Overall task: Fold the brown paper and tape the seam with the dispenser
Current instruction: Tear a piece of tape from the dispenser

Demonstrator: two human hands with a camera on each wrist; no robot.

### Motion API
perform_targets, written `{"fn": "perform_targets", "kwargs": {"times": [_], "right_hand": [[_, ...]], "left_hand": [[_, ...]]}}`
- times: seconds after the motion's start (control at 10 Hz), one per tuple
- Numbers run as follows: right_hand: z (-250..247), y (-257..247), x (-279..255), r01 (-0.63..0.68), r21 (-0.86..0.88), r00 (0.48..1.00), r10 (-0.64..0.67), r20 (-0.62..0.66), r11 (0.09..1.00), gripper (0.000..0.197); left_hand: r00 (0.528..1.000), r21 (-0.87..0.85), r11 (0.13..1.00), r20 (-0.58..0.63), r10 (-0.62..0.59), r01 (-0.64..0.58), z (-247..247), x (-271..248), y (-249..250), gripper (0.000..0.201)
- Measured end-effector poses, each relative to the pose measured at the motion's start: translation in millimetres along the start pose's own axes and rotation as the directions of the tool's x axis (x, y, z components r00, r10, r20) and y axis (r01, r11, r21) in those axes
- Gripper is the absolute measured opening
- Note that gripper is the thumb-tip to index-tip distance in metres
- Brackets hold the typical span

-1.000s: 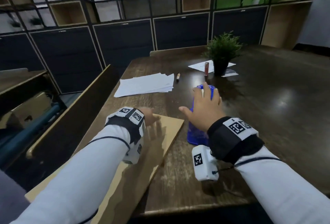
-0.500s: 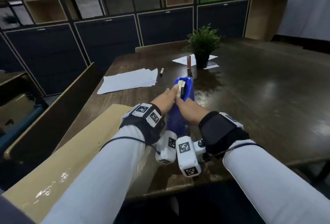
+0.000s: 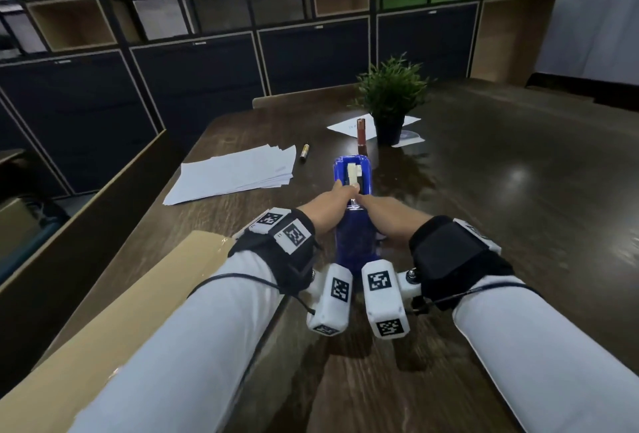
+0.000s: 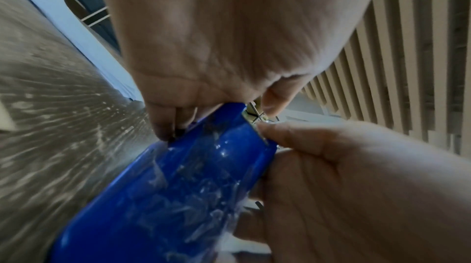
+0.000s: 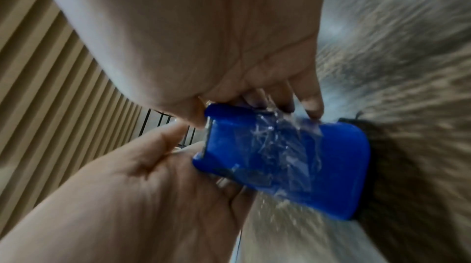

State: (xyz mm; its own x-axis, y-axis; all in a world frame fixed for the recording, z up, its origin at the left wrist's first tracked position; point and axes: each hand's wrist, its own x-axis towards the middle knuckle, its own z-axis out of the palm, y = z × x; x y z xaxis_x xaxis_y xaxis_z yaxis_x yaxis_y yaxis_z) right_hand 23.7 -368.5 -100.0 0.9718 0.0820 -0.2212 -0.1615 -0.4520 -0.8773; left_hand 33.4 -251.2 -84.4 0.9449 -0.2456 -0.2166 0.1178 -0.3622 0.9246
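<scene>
The blue tape dispenser stands on the dark wooden table, just beyond my wrists. My left hand grips its left side, fingers curled on the flank. My right hand grips the right side, fingers curled round the body. Both thumbs meet at the cutter end, where crumpled clear tape clings to the dispenser. The brown paper lies flat at the table's near left, partly under my left sleeve, untouched by either hand.
A fanned stack of white sheets lies left of the dispenser, with a small marker beyond it. A brown tube, a potted plant and more white paper stand farther back. A wooden panel runs along the table's left edge.
My left hand left the brown paper and moved right onto the dispenser, joining the right hand. The dispenser now sits centred between both wrists, and the paper lies unheld.
</scene>
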Motion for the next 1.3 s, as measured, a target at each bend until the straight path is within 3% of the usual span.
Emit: {"fn": "perform_targets", "kwargs": {"times": [0.2, 0.3, 0.4, 0.6, 0.9, 1.3], "right_hand": [[-25, 0, 52, -0.005, 0.027, 0.999, 0.003, 0.045, 1.000, 0.052], [-39, 4, 80, -0.068, 0.131, 0.997, 0.071, -0.014, 0.989, 0.044], [-48, 4, 100, -0.091, 0.224, 0.996, 0.091, 0.010, 0.970, 0.040], [-53, -1, 140, -0.064, 0.332, 0.998, 0.053, 0.041, 0.941, 0.047], [-65, -8, 193, -0.010, 0.201, 1.000, 0.013, -0.015, 0.980, 0.073], [-75, -15, 238, 0.044, 0.099, 0.995, -0.035, -0.091, 0.994, 0.063]], "left_hand": [[1.000, 0.151, 0.988, -0.021, 0.010, -0.006, -13, 56, 10, 0.045], [1.000, 0.101, 0.995, -0.010, -0.007, 0.008, -22, 81, 6, 0.041], [0.999, 0.101, 0.995, -0.032, -0.018, 0.021, -27, 103, 4, 0.047], [0.995, 0.274, 0.961, -0.102, -0.018, 0.046, -30, 134, 21, 0.058], [0.994, 0.297, 0.954, -0.113, -0.005, 0.039, -29, 170, 34, 0.053], [0.971, 0.316, 0.945, -0.241, -0.008, 0.086, -28, 214, 39, 0.051]]}}
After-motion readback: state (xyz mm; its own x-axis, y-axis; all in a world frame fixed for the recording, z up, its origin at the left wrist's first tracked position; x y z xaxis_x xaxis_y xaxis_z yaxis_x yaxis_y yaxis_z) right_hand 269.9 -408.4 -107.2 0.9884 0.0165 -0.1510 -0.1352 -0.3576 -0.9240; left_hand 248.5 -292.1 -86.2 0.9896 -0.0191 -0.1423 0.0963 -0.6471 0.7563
